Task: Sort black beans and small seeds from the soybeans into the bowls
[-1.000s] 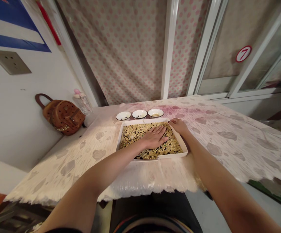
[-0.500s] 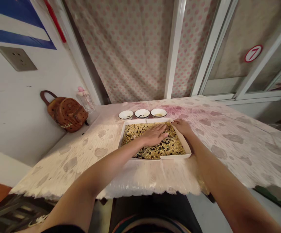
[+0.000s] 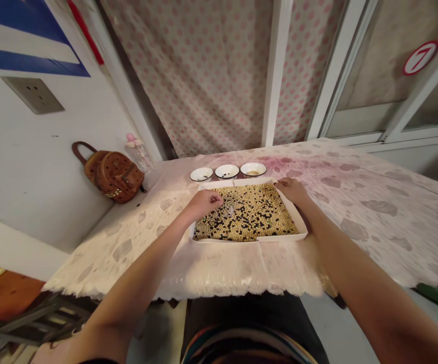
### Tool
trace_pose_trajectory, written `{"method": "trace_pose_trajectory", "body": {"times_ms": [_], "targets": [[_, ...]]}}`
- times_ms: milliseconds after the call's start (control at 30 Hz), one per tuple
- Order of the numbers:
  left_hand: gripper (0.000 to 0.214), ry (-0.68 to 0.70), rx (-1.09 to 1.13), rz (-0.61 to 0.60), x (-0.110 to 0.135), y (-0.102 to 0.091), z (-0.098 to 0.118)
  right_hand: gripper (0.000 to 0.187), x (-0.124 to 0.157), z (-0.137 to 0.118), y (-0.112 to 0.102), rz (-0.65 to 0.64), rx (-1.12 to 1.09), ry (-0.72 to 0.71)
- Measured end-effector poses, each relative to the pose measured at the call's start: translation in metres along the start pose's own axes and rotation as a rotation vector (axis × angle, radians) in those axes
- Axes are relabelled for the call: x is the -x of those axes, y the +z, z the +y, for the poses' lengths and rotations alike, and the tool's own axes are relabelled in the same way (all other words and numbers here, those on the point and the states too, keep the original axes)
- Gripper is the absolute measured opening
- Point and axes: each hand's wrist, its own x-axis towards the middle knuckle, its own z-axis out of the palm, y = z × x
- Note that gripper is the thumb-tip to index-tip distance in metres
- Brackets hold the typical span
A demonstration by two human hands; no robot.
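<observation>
We log mixed pale and black beans (image 3: 249, 212) filling a white tray (image 3: 247, 239) on the desk (image 3: 358, 242), below three white bowls (image 3: 227, 171). Left hand (image 3: 203, 203): fingers bunched over the beans, hold unclear. Right hand (image 3: 292, 191): fingers loosely spread, resting on the tray's far corner.

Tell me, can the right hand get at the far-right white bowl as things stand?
Probably yes. The right hand rests on the far corner of the white tray, and the white bowl sits just beyond that tray's far rim. Only the low rim lies between them, so the way looks free.
</observation>
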Motion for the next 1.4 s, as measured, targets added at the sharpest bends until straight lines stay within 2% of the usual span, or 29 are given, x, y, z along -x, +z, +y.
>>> {"method": "trace_pose_trajectory", "body": {"times_ms": [233,300,367,467,533,600,667,767,900,1000,1067,1133,1233,1300,1400], "targets": [[0.004,-0.025,-0.054,-0.08,0.02,-0.006,0.013,0.03,-0.003,0.004,0.002,-0.002,-0.012,-0.018],[0.004,-0.045,-0.086,-0.031,0.024,-0.009,0.016,0.03,-0.003,0.005,0.003,0.007,-0.012,-0.022],[0.009,-0.097,-0.126,0.076,0.028,-0.013,0.014,0.03,-0.003,0.005,0.003,0.013,-0.008,-0.026],[0.02,-0.255,-0.178,0.227,0.037,-0.021,0.005,0.031,-0.003,0.004,0.003,0.016,0.007,-0.035],[0.025,-0.332,-0.197,0.264,0.046,-0.024,-0.001,0.032,-0.003,0.004,0.002,0.016,0.018,-0.035],[0.019,-0.314,-0.233,0.262,0.059,-0.025,-0.001,0.033,-0.004,0.004,0.002,0.015,0.028,-0.032],[0.018,-0.213,-0.299,0.238,0.075,-0.022,0.007,0.034,-0.005,0.005,0.003,0.012,0.033,-0.031],[0.042,-0.076,-0.415,0.113,0.099,-0.01,0.031,0.035,-0.006,0.006,0.003,0.01,0.035,-0.036],[0.074,-0.074,-0.441,-0.143,0.119,0.007,0.058,0.036,-0.006,0.006,0.003,0.012,0.047,-0.037],[0.074,-0.034,-0.36,-0.194,0.119,0.012,0.064,0.036,-0.005,0.004,0.002,0.004,0.069,-0.037],[0.065,0.001,-0.28,-0.135,0.114,0.01,0.059,0.037,-0.004,0.003,0.001,-0.01,0.084,-0.039],[0.057,-0.011,-0.228,0.021,0.104,0.002,0.047,0.037,-0.003,0.002,0.0,-0.022,0.103,-0.045],[0.052,-0.192,-0.237,0.298,0.084,-0.011,0.018,0.033,0.001,0.0,-0.005,-0.043,0.148,-0.059],[0.052,-0.392,-0.218,0.299,0.07,-0.018,-0.004,0.025,0.005,-0.002,-0.01,-0.065,0.184,-0.077],[0.041,-0.446,-0.161,0.236,0.052,-0.021,-0.03,0.015,0.014,-0.009,-0.017,-0.084,0.231,-0.124]]}}
